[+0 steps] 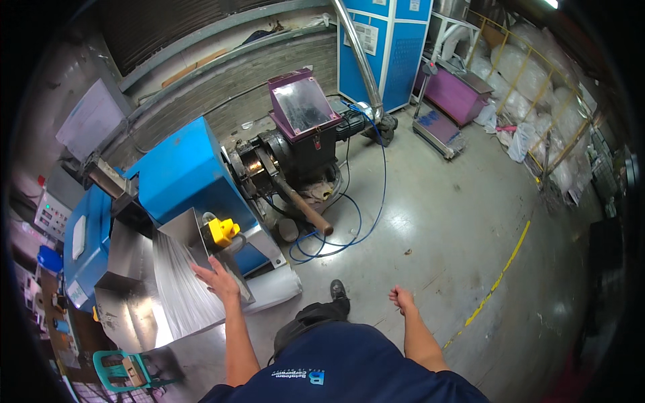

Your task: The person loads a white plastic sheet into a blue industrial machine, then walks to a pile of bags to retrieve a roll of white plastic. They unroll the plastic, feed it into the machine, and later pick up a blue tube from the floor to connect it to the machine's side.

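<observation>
Two hands are in view. The left hand (pixel 216 280) lies flat, fingers (pixel 203 271) spread, on the sloping wall of the sheet-metal hopper (pixel 171 282), which stands on the floor against the blue machine (pixel 185 171), just below a yellow fitting (pixel 222 230). The right hand (pixel 401 298) hangs free over the concrete floor (pixel 437 221), fingers curled into a loose fist, pinching nothing. The hopper looks stiff, smooth and probably heavy, with thin edges likely sharp; its folded rim seems the safest place to grip. A purple-framed lid (pixel 302 104) tops the dark motor unit (pixel 309 151). White rectangular labels (pixel 366 35) sit on the blue cabinet (pixel 383 54) behind; a small white label (pixel 76 293) marks the machine's lower left corner. A yellow floor line (pixel 500 279) runs diagonally at right.
</observation>
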A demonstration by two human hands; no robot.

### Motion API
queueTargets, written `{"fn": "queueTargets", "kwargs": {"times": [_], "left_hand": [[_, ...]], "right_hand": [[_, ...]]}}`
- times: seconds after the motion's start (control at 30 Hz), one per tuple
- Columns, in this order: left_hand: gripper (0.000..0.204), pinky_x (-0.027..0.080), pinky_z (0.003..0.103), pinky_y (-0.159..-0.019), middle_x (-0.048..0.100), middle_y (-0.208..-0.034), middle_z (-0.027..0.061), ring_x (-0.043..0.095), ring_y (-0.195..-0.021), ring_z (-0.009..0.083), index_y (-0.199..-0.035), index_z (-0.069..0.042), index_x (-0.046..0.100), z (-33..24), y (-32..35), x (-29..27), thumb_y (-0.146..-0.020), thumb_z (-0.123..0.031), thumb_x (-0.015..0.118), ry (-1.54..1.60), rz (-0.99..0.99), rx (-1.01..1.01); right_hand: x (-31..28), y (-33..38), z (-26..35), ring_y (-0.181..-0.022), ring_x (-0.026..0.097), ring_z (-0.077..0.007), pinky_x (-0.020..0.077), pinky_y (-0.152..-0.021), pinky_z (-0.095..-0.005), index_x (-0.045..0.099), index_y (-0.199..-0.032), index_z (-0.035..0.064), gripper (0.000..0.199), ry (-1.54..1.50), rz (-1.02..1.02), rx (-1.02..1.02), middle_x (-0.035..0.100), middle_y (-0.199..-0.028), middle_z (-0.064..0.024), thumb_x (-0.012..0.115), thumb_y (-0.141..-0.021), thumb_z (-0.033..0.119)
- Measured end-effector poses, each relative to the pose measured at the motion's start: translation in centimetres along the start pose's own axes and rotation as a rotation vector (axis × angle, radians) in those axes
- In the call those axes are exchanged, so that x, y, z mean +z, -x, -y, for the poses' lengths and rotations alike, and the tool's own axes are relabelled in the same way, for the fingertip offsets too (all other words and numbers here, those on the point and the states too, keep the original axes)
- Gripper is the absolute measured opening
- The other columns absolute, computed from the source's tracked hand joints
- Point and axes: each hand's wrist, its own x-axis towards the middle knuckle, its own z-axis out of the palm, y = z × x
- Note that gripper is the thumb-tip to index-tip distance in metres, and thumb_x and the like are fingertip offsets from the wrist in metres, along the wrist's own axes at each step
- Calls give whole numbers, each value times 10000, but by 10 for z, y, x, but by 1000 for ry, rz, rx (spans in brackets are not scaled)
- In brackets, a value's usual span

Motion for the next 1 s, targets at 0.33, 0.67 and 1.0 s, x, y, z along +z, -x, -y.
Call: {"fn": "queueTargets", "kwargs": {"times": [0.33, 0.67, 1.0], "left_hand": [[688, 198, 452, -1173, 253, -1545, 222, 235, -1428, 398, -1512, -41, 207, -25, 13, 29, -1019, -514, 287, -98, -474, 133], [710, 173, 432, -1188, 158, -1568, 237, 190, -1451, 354, -1503, 28, 162, 25, 34, 25, -1032, -489, 285, -54, -632, 124], [828, 201, 477, -1176, 129, -1593, 190, 207, -1444, 354, -1550, -102, 93, -13, 286, 118, -956, -655, 261, 64, -645, -996]], "right_hand": [[23, -119, 222, -753, 610, -160, 463, -620, -329, 694, -876, 32, 446, 494, 51, -333, 683, -824, -62, 503, -968, 424], [136, -248, 548, -984, 656, -354, 495, -858, -415, 692, -1068, 13, 414, 698, -71, -1002, 693, -989, -216, 583, -903, 377], [209, -357, 728, -1179, 533, -390, 438, -979, -463, 545, -1297, 32, 454, 945, -159, -1100, 559, -1277, -220, 576, -919, 281]]}}
